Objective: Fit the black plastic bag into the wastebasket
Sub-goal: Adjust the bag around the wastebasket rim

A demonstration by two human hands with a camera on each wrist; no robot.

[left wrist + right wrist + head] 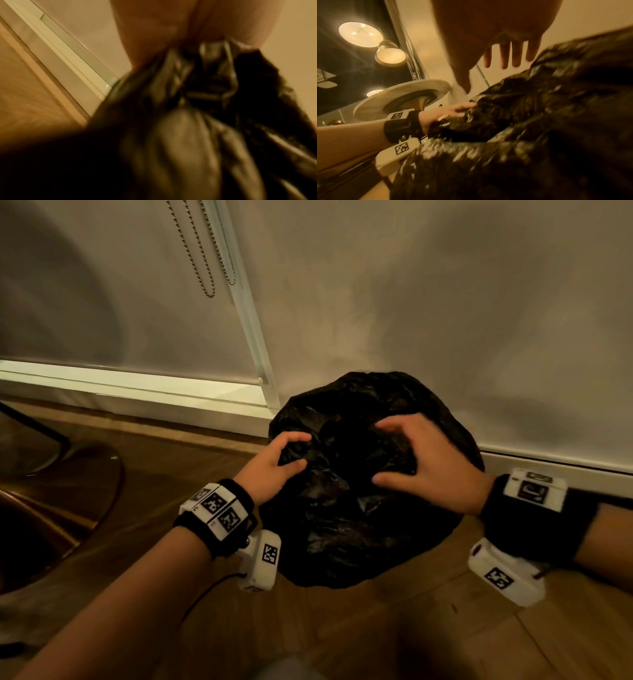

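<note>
A crumpled black plastic bag (359,525) lies draped over a round shape on the floor by the wall; the wastebasket itself is hidden under it. My left hand (301,450) pinches a fold at the bag's left upper edge between thumb and fingers. In the left wrist view the gathered bag (188,135) runs up to the left hand (163,27). My right hand (378,451) hovers over the dark hollow in the middle of the bag. In the right wrist view the right hand (488,78) has spread, straight fingers just above the bag (539,121), and the left hand (453,109) rests on its rim.
The wall and white skirting board (548,463) stand right behind the bag. A window frame (253,337) with a bead chain (205,268) is at the back left. A round pedestal table (402,97) stands to the left on the wooden floor (411,628).
</note>
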